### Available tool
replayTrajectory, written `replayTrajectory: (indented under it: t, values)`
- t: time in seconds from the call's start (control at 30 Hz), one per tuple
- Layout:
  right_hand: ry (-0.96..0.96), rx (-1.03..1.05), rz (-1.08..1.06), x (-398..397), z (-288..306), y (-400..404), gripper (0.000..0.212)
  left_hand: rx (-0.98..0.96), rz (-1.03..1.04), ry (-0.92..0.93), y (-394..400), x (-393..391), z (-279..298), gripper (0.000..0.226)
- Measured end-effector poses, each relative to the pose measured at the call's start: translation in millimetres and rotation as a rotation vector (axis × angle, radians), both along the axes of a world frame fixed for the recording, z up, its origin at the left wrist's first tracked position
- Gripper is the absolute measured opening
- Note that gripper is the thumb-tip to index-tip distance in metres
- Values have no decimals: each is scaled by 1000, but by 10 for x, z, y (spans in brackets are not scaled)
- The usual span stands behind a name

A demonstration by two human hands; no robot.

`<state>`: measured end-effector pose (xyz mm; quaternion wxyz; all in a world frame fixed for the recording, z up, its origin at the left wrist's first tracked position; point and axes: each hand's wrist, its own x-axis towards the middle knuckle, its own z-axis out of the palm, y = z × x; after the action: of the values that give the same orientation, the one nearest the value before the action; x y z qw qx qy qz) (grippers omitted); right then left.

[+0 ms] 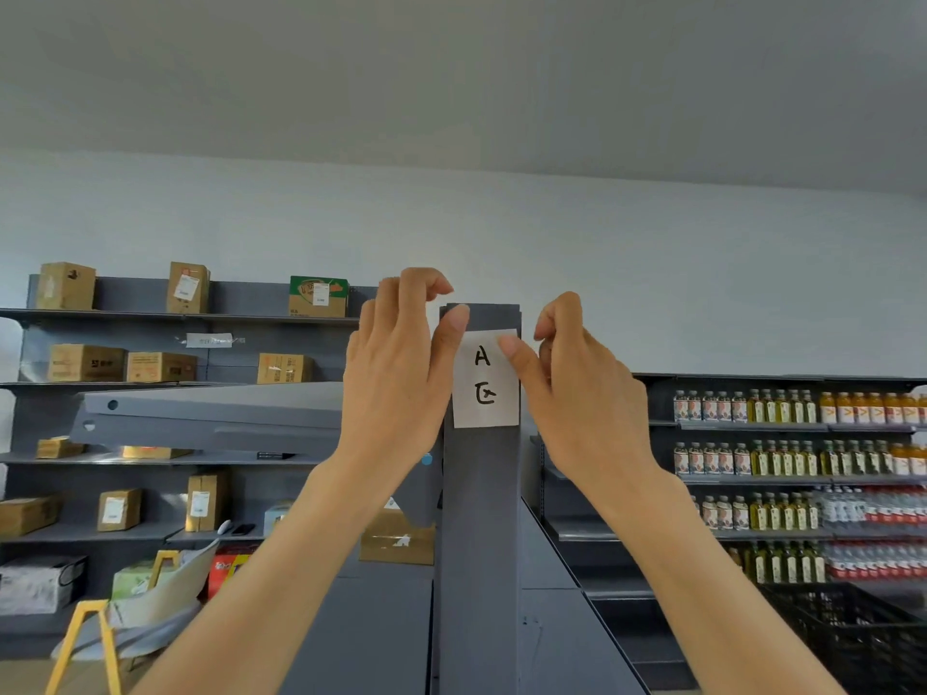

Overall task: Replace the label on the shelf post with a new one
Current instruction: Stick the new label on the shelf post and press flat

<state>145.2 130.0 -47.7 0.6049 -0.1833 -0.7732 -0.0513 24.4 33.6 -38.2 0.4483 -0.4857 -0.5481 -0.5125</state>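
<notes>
A white paper label [485, 388] with a black "A" and a character below it sits near the top of the grey shelf post [480, 544]. My left hand [401, 373] is at the label's left side, thumb tip touching its upper left corner. My right hand [577, 383] is at the right side, thumb pressed on the label's upper right part, other fingers curled. Neither hand clearly grips the paper; both touch it with thumbs. No second label is visible.
Grey shelves [150, 459] on the left carry cardboard boxes [85, 362]. Shelves on the right hold rows of bottles [782, 459]. A yellow stepladder [85, 644] stands at lower left. A black crate [853, 639] sits at lower right.
</notes>
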Motion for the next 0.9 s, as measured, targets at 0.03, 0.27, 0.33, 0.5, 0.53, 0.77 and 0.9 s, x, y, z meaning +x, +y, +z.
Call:
replayTrajectory:
  t: [0.03,0.27,0.33,0.5,0.53,0.77,0.9]
  values:
    - [22,4,23,-12,-3,-8,32,0,7,13,21,2,5,32]
    - [121,-112,369,-324,3,18,39,-86,10,1,259,-37,-49,42]
    - [210,-136,460,-401,-35,43,34,-53,-13,-22,286,-44,-69,39]
    - [264,-144,508,-426,-33,74,32,-45,13,-2,243,-90,-56,35]
    - [259,-141,514,-424,-29,71,32,-51,12,-4,236,-96,-49,36]
    - [229,-180,550,-355,-24,48,31,-61,-12,-15,193,-62,-9,34]
    - [169,-177,563,-304,-28,51,31,-71,-29,-26,165,-24,4,36]
